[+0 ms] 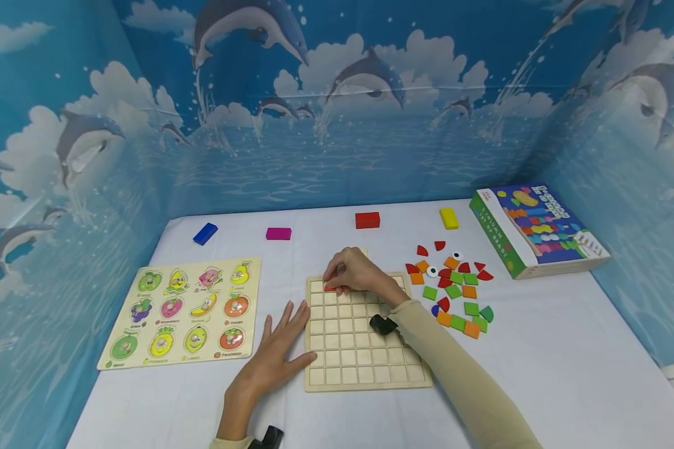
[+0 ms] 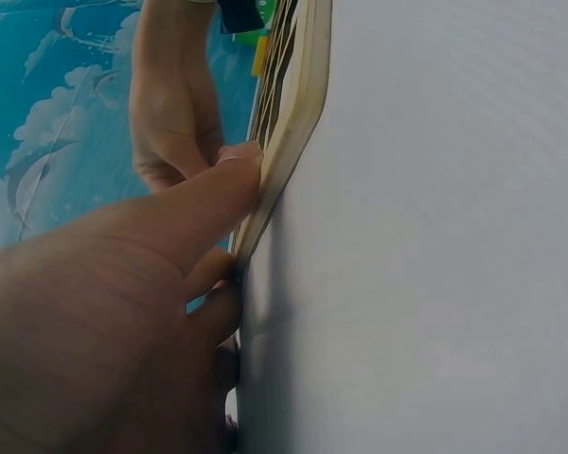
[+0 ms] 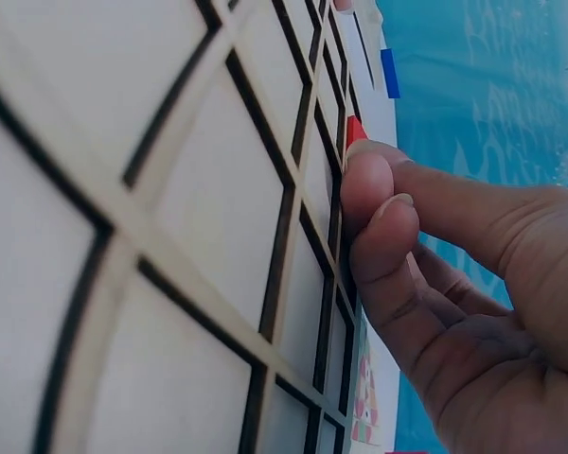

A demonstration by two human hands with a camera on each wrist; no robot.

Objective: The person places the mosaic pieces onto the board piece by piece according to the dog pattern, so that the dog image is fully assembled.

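Observation:
A wooden grid board (image 1: 348, 357) with rows of square cells lies in the middle of the table. Over its far left part is my right hand (image 1: 355, 269), thumb and fingertips pinching a small red piece (image 3: 354, 130) at the cells. Part of that piece is hidden by the fingertips, so its full shape cannot be told. My left hand (image 1: 278, 355) lies spread on the white cloth, its thumb and fingertips at the board's left edge. Seen from the left wrist, the thumb (image 2: 222, 194) touches the board's rim (image 2: 308, 85).
Loose red, green and orange pieces (image 1: 454, 291) and round eye pieces lie right of the board. To the left sits a fruit picture board (image 1: 188, 312). Blue (image 1: 205, 234), magenta (image 1: 278, 234), red (image 1: 367, 220) and yellow (image 1: 449, 218) blocks line the back, near a game box (image 1: 539, 227).

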